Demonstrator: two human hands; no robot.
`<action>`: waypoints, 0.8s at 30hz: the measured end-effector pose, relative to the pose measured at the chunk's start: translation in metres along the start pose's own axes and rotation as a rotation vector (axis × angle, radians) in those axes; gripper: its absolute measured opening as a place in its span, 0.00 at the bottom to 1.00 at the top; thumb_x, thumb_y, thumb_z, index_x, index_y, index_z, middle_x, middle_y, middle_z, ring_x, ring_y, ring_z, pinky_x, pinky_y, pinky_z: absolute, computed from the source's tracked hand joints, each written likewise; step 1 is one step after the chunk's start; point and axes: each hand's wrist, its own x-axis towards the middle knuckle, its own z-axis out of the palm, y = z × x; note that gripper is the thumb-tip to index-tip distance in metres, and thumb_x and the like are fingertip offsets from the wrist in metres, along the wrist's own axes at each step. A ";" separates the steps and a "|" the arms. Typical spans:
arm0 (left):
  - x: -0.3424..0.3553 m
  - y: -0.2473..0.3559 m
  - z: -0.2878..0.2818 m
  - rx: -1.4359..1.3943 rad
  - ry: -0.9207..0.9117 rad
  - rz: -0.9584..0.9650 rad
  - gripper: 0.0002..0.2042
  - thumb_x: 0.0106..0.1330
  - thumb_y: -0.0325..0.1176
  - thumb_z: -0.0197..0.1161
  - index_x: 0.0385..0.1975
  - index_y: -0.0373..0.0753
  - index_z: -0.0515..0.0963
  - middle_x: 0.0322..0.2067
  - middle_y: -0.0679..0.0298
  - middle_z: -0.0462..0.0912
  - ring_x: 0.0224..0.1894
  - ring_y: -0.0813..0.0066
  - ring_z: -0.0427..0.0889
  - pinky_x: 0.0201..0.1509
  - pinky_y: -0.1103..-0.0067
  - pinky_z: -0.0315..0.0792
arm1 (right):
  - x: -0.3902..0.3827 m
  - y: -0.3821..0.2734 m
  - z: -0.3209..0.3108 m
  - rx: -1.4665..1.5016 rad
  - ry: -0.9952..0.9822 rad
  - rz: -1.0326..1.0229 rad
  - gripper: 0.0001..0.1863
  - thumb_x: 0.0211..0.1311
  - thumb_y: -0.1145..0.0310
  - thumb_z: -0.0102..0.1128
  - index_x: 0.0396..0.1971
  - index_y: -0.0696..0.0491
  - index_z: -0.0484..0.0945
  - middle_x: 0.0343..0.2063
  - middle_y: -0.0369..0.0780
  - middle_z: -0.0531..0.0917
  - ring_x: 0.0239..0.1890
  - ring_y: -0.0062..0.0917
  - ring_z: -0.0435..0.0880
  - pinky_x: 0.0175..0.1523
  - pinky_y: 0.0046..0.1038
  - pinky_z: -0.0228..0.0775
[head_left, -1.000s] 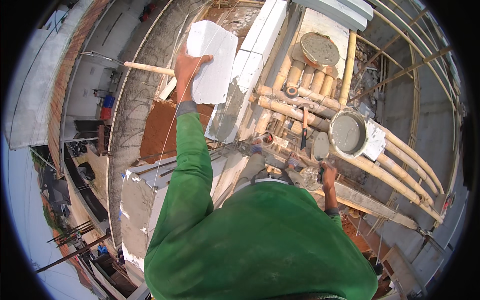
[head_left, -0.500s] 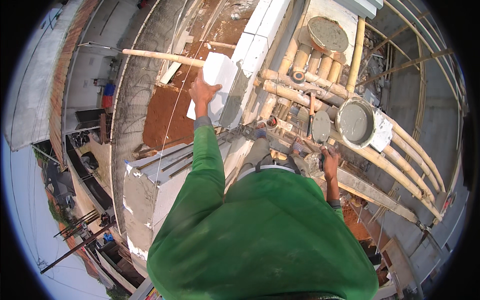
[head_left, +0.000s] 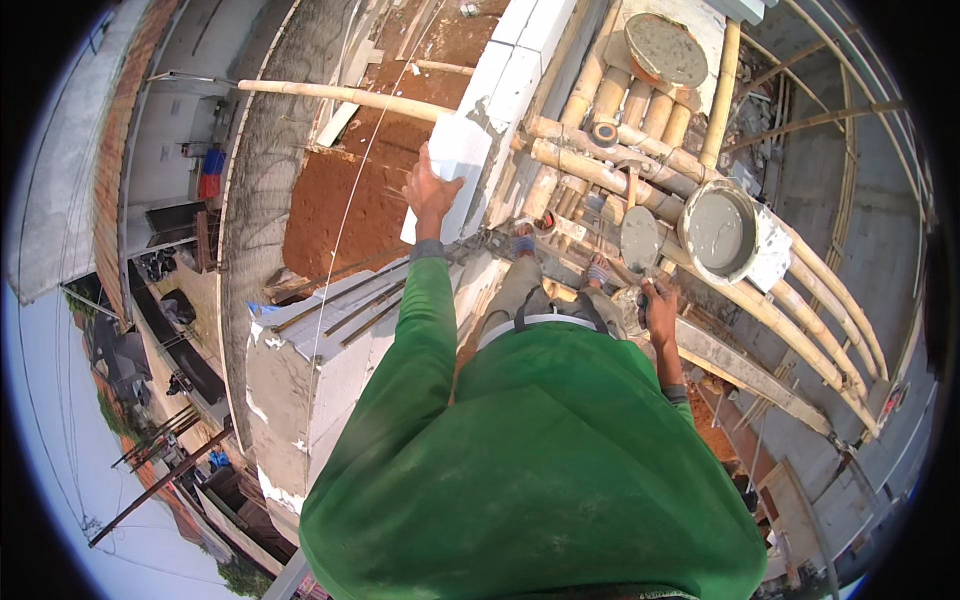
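My left hand [head_left: 432, 192] grips the outer side of a white lightweight block [head_left: 458, 158], thumb on its top face. The block sits on top of the block wall [head_left: 503, 72], with grey mortar [head_left: 487, 118] showing by its far end. In my right hand [head_left: 660, 311] is the handle of a trowel [head_left: 640, 238], its rounded blade coated with grey mortar. Just beyond the blade lies a hammer [head_left: 632, 185], partly covered by it. Beside the trowel stands a bucket of wet mortar [head_left: 718, 232].
Bamboo poles [head_left: 650, 190] form the scaffold around my feet. Farther off sits a wide basin of mortar [head_left: 665, 50], with a tape roll [head_left: 604, 133] nearer. A taut string [head_left: 352, 195] runs left of the wall, above red soil [head_left: 335, 215]. A bamboo pole [head_left: 340, 96] reaches the block.
My left hand and the block have shifted right, covering most of the mortar that showed beside it. The trowel blade has moved slightly left over the hammer's handle. The whole view has shifted a little.
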 end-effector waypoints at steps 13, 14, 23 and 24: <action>-0.004 -0.010 0.031 -0.032 0.048 0.082 0.58 0.48 0.44 0.85 0.81 0.53 0.55 0.65 0.53 0.79 0.67 0.48 0.74 0.67 0.49 0.65 | -0.012 -0.008 -0.001 0.006 0.013 0.025 0.18 0.75 0.58 0.63 0.28 0.55 0.76 0.17 0.33 0.74 0.12 0.17 0.68 0.16 0.26 0.55; -0.003 -0.010 0.033 -0.028 0.052 0.083 0.58 0.48 0.44 0.85 0.81 0.53 0.55 0.65 0.53 0.79 0.67 0.48 0.74 0.66 0.49 0.66 | -0.013 -0.008 0.000 0.005 0.016 0.023 0.18 0.75 0.57 0.62 0.28 0.54 0.76 0.17 0.32 0.74 0.12 0.16 0.68 0.16 0.25 0.55; 0.002 -0.016 0.038 -0.028 0.103 0.118 0.58 0.46 0.46 0.85 0.81 0.55 0.57 0.62 0.55 0.81 0.65 0.49 0.76 0.64 0.49 0.67 | -0.012 -0.016 0.008 -0.020 0.019 0.031 0.19 0.75 0.56 0.62 0.26 0.53 0.76 0.17 0.31 0.74 0.12 0.16 0.67 0.17 0.24 0.54; 0.002 -0.015 0.036 -0.028 0.091 0.109 0.58 0.46 0.46 0.85 0.80 0.55 0.57 0.62 0.55 0.81 0.65 0.49 0.76 0.64 0.49 0.67 | -0.012 -0.017 0.009 -0.016 0.010 0.032 0.19 0.75 0.57 0.62 0.26 0.53 0.76 0.17 0.31 0.74 0.12 0.16 0.67 0.17 0.24 0.54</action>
